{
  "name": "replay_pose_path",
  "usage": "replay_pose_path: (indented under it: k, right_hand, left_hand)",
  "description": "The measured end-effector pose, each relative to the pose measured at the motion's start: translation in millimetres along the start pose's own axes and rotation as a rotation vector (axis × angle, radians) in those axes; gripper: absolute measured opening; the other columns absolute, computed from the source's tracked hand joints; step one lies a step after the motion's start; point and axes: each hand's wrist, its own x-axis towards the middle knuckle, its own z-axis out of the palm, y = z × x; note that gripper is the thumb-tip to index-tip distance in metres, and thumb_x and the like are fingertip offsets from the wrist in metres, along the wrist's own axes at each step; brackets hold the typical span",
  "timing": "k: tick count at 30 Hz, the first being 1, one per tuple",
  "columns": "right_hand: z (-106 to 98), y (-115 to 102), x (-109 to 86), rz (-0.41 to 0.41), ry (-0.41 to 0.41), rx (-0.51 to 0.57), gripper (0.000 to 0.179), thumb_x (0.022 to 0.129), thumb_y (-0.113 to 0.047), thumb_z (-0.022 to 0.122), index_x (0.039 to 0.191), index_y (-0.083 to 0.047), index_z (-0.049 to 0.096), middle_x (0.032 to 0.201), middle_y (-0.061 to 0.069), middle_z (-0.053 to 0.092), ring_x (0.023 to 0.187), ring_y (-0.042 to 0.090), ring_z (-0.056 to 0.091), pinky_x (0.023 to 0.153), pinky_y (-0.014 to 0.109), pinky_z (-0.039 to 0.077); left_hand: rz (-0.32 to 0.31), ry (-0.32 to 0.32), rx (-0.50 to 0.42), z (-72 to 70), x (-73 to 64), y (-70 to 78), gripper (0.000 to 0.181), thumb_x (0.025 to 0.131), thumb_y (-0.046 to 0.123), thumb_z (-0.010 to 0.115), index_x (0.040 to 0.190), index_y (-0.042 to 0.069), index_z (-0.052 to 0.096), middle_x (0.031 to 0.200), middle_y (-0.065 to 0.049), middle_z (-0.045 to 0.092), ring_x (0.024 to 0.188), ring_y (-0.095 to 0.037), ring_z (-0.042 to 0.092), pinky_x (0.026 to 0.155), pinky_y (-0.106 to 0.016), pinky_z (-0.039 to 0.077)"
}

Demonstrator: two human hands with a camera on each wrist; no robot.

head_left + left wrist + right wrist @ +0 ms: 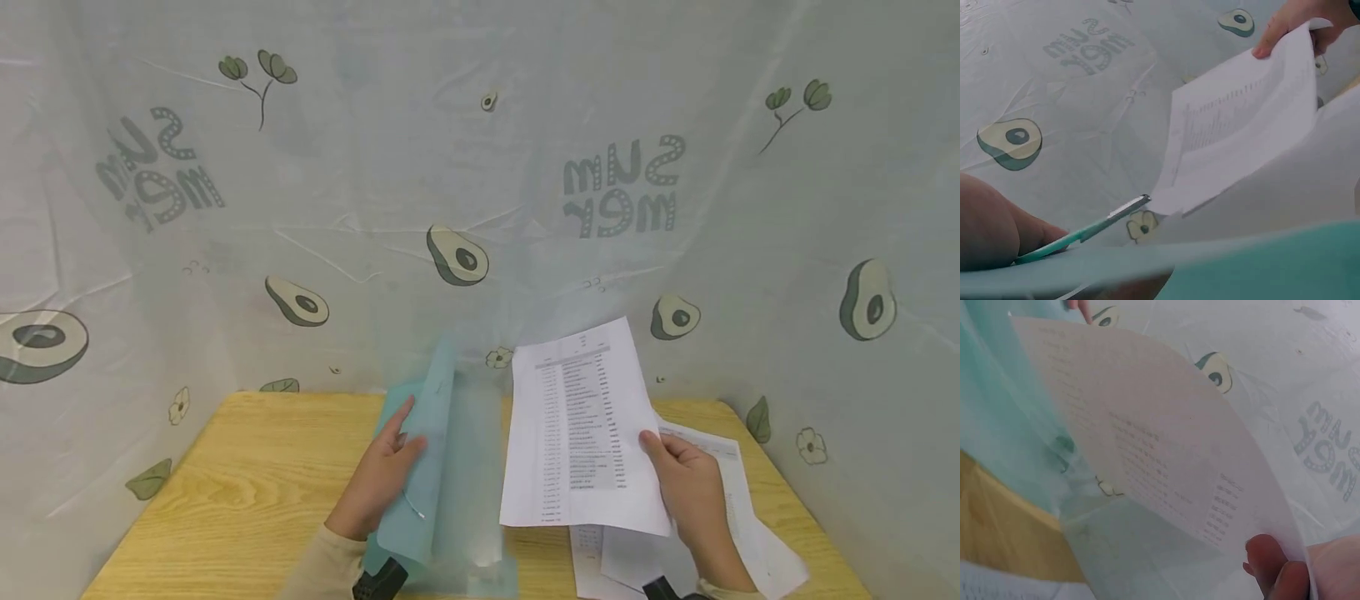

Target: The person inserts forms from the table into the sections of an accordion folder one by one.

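My left hand (378,479) grips the raised light-blue cover of a plastic folder (427,492), thumb on its face and index finger pointing up along it. Clear sleeves (472,467) spread to the right of that cover. In the left wrist view, a slim teal piece with a silvery end (1113,219) juts out beside the fingers. My right hand (690,483) pinches the right edge of a printed sheet of paper (581,433), thumb in front and fingers behind. The sheet stands tilted up, right of the folder, and bows in the right wrist view (1160,437).
Several loose papers (757,517) lie overlapping on the wooden table (247,492), under and beside my right hand. A white cloth (360,167) printed with avocados hangs around the table's back and sides. A thin white cord (413,505) shows on the folder cover.
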Motion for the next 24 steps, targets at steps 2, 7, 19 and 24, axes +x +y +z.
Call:
replay_pose_path:
  k: [2,7,19,24]
  right_hand:
    - [4.2,-3.2,-2.4,-0.007,-0.004,0.006,0.054,0.103,-0.044,0.063,0.126,0.004,0.069,0.093,0.011,0.077,0.064,0.015,0.07,0.053,0.028,0.056]
    - [11.5,-13.5,-8.6,-0.04,0.002,0.001,0.056,0.103,-0.044,0.062,0.128,0.006,0.068,0.098,0.016,0.076,0.067,0.016,0.071,0.054,0.028,0.057]
    - [8.4,-26.3,-17.2,-0.004,-0.057,0.02,0.055,0.103,-0.044,0.063,0.128,0.004,0.068,0.098,0.014,0.077,0.069,0.018,0.073,0.056,0.029,0.058]
    - [13.6,-29.9,-24.4,0.0,-0.091,0.027,0.051,0.103,-0.043,0.063,0.125,0.003,0.07,0.094,0.01,0.077,0.068,0.017,0.072,0.055,0.029,0.057]
  left_hand:
    - [0.009,0.016,-0.026,0.4,-1.3,-1.1,0.064,0.109,0.015,0.052,0.166,0.02,0.023,0.145,-0.025,0.056,0.115,-0.032,0.065,0.087,-0.043,0.056]
    - [0.017,0.014,-0.035,1.3,-1.8,-5.3,0.061,0.109,0.014,0.051,0.165,0.014,0.025,0.147,-0.026,0.054,0.12,-0.033,0.063,0.09,-0.045,0.056]
    - [0.03,0.012,-0.015,6.1,-2.2,-5.5,0.059,0.109,0.012,0.05,0.164,0.012,0.027,0.15,-0.029,0.05,0.123,-0.036,0.061,0.09,-0.048,0.056]
    - [0.035,0.013,-0.013,8.0,-1.8,-6.9,0.059,0.109,0.012,0.051,0.163,0.011,0.028,0.148,-0.029,0.051,0.124,-0.036,0.06,0.091,-0.049,0.055]
